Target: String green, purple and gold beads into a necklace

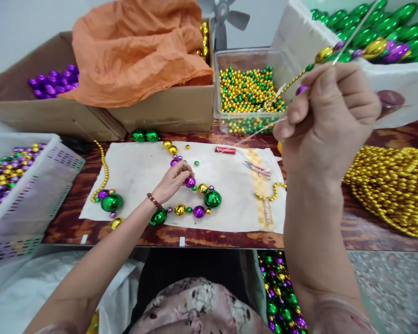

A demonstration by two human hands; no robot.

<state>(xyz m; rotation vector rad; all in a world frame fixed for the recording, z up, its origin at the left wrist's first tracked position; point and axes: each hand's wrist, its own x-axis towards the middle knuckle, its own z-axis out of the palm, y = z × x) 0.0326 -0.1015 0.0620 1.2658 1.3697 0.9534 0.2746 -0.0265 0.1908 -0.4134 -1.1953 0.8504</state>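
My left hand [174,181] is over the white cloth, its fingers closed on a string of shiny beads beside a purple bead [190,182]. The bead string [199,211] curves across the cloth with large green, gold and purple balls. Raised high at the right, my right hand [330,111] is closed in a fist-like pinch. From its top sticks a thin pale needle-like piece [355,32], and fine clear thread [257,131] trails down to the left. Whatever else lies inside those fingers is hidden.
On the cloth [230,204] lie small pliers [257,169], a red lighter-like object [225,150] and loose beads. Behind stand a cardboard box [167,109] and a clear bead bin [249,112]. A white basket [55,162] is left; gold bead strands [393,185] lie right.
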